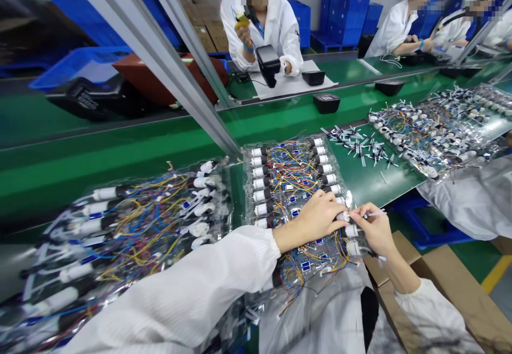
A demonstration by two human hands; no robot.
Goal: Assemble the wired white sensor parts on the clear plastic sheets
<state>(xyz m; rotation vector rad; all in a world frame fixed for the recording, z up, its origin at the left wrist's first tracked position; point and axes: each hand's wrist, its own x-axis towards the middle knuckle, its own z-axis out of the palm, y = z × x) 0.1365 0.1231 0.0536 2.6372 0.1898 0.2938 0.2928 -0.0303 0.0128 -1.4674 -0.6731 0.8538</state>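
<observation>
My left hand (320,215) lies over the right column of a plastic tray (250,183), its fingers closed round a small white cylindrical part (344,216). Close against that part's end is my right hand (375,230), pinching a thin whitish stick-like piece (375,214). The exact contact between the two pieces is hidden by my fingertips. Rows of similar white cylinders with black ends (328,178) line both sides of the tray. Between them run tangled yellow, blue and red wires (290,165) with small blue parts.
A second tray of wired cylinders (152,226) sits left, another (432,130) at far right. Loose white-and-black stick pieces (362,143) lie behind my hands. Metal posts (176,71) rise in front. Cardboard boxes (460,284) stand below right. A co-worker (260,29) holds a black device opposite.
</observation>
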